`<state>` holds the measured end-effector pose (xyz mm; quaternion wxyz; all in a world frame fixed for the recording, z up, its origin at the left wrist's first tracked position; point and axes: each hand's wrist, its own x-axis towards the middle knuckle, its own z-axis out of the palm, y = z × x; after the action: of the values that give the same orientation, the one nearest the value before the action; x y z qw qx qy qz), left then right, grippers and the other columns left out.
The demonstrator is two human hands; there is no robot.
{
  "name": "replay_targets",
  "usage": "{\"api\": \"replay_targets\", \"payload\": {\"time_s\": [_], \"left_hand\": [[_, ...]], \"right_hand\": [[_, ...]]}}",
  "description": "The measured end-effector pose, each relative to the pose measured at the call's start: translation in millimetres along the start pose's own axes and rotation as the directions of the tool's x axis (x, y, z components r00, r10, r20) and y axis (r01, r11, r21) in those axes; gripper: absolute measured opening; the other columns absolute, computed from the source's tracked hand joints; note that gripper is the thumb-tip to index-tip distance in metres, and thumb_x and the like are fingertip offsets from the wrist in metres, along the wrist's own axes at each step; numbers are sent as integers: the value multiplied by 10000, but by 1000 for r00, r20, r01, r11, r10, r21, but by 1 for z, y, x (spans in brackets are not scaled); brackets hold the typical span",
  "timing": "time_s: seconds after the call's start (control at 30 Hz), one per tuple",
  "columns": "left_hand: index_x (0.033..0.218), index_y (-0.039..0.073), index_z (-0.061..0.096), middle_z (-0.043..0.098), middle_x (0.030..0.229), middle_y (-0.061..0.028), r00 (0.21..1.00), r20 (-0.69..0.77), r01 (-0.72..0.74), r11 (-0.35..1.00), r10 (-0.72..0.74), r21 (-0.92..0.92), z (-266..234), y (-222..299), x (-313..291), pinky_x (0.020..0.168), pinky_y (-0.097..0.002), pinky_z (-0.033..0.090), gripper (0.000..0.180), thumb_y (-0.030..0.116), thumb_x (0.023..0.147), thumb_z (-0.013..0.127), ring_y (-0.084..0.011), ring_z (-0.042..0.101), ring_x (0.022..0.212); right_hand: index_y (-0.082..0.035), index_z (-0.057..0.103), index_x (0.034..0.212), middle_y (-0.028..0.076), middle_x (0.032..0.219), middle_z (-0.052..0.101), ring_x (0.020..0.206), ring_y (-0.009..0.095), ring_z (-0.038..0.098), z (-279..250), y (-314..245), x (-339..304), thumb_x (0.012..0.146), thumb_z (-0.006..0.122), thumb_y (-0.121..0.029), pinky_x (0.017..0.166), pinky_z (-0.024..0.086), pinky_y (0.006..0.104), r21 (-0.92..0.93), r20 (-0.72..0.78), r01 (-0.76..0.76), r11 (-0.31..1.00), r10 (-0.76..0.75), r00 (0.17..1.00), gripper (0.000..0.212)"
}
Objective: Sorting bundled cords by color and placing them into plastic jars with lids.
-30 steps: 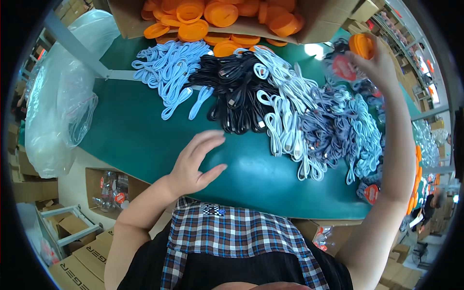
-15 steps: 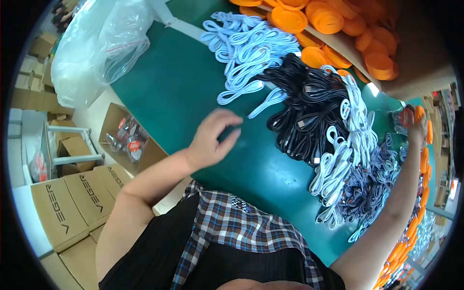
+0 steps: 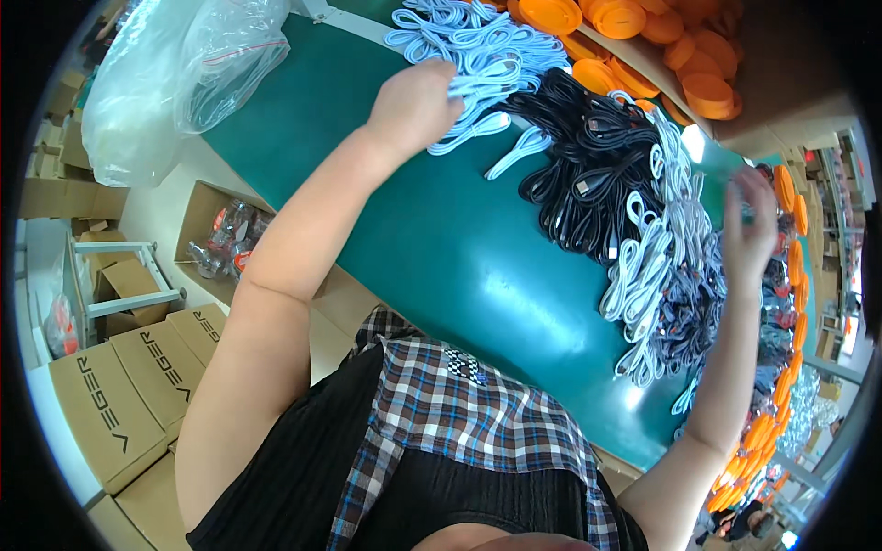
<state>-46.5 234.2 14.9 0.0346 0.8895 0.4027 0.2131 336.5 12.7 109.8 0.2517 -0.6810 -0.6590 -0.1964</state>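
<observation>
My left hand (image 3: pixel 415 108) is at the edge of the pile of light blue cables (image 3: pixel 514 44), its fingers closed round the end of a coiled light blue cable bundle (image 3: pixel 487 81). The fingertips are partly hidden behind the hand. Over the right side of the table, my right hand (image 3: pixel 751 220) is slightly blurred, with its fingers apart and nothing seen in them. It is nearest to a row of orange round lids (image 3: pixel 785 188) on clear containers. Black cables (image 3: pixel 593 174), white cables (image 3: pixel 634 275) and dark grey cables (image 3: pixel 684 321) lie in coiled bundles between my hands.
A cardboard box (image 3: pixel 790 101) of orange discs (image 3: pixel 625 18) stands at the far right of the green table (image 3: pixel 441 248). Clear plastic bags (image 3: pixel 184 83) hang over its far left edge. On the left are an open carton (image 3: pixel 197 225) of packed items and stacked brown boxes (image 3: pixel 110 395).
My left hand has moved forward from above the bare table onto the light blue cables. My right hand has come away from an orange lid, moving slightly left.
</observation>
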Motion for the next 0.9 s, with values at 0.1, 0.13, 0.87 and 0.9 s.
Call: {"api": "replay_targets", "payload": {"time_s": [0.1,0.13,0.87,0.9], "left_hand": [[1069,-5,614,679,945,-134,996,71,68,986,-57,-155,-9,-12,-12,657,-350,551,284,184,881,711,-287,658,764],[1065,-1,611,684,930,-134,978,147,197,897,-150,-396,-12,-12,-22,646,-328,544,273,202,905,697,-262,652,740],[1207,18,535,643,1131,-156,950,312,297,-245,-28,-923,-9,71,-184,797,-289,544,249,164,1015,596,-192,658,904],[1207,21,537,640,1138,-153,961,276,271,-270,21,-924,-8,73,-187,825,-301,543,253,166,1011,604,-196,658,928]], "right_hand": [[-15,662,1073,125,1150,680,1084,272,649,22,-96,-6,864,688,10,957,519,374,335,109,0,942,-39,993,212],[-17,665,1094,125,1189,661,1041,285,658,31,-124,-6,849,677,22,924,532,354,441,196,-15,897,-80,977,248],[4,580,998,134,1206,627,1027,239,639,101,-306,-78,812,763,-52,876,547,375,789,319,-464,403,377,870,267],[3,585,1013,137,1212,624,1030,253,635,97,-306,-83,805,763,-64,893,546,396,721,331,-496,484,388,860,282]]}}
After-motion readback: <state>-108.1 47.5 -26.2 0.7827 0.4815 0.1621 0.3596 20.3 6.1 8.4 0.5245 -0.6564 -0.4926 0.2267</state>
